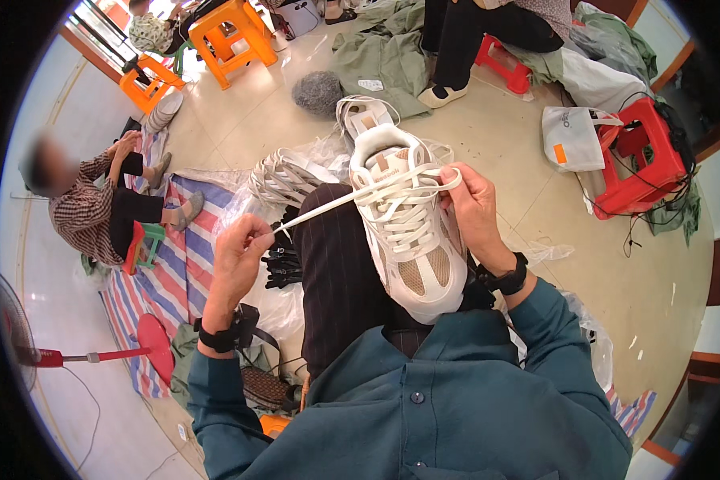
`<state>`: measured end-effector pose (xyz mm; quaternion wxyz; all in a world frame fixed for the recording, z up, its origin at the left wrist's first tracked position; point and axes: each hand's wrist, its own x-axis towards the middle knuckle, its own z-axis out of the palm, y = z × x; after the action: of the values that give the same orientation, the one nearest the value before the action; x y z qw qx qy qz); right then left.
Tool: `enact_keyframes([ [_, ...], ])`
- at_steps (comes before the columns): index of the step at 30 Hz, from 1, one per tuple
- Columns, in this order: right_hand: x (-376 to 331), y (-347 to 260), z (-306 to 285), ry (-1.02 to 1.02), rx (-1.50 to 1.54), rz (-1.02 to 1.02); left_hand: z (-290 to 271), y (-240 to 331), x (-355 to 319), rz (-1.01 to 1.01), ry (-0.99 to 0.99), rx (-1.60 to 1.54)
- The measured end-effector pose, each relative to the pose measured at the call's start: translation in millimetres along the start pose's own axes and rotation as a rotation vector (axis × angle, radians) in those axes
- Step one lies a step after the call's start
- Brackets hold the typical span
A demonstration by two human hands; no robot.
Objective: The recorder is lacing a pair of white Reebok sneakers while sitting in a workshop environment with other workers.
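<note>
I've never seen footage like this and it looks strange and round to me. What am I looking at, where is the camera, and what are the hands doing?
No machine here: a person wears a wide-angle camera on the head, looking down, which bends the edges. The white sneaker rests on the person's lap. The left hand pinches the end of a white lace, pulled taut. The right hand holds the lace loop at the shoe's top. On the floor beyond lie a bundle of white laces and another sneaker. Another person sits left on a striped mat.
</note>
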<state>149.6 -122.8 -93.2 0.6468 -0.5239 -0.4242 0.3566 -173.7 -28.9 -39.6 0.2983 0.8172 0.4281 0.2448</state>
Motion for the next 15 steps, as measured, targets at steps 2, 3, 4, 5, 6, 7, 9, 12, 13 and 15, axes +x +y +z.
enact_keyframes([
  [2,3,2,-2,-0.021,-0.021,0.005,-9,-8,-4,-0.019,0.016,0.004],
  [3,4,3,-4,-0.040,-0.041,0.011,-14,-14,-5,-0.018,0.037,0.010],
  [4,6,1,-5,-0.041,-0.043,0.010,-20,-21,-7,-0.018,0.057,0.015],
  [5,8,-2,-5,-0.062,-0.103,0.018,-24,-27,-9,-0.017,0.058,0.013],
  [6,8,-3,-6,-0.083,-0.163,0.026,-28,-32,-12,-0.054,0.067,-0.019],
  [7,8,-3,-6,-0.084,-0.164,0.025,-30,-36,-15,-0.091,0.077,-0.051],
  [9,8,-3,-7,-0.087,-0.216,-0.050,-28,-41,-19,-0.119,0.061,-0.068],
  [12,3,-5,-6,-0.095,-0.257,-0.044,-16,-37,-21,-0.094,0.030,0.021],
  [13,1,-5,-7,-0.095,-0.260,-0.044,-14,-39,-20,-0.094,0.030,0.019],
  [15,-4,-3,-10,-0.125,-0.259,-0.058,-10,-41,-18,-0.125,0.066,0.040],
])
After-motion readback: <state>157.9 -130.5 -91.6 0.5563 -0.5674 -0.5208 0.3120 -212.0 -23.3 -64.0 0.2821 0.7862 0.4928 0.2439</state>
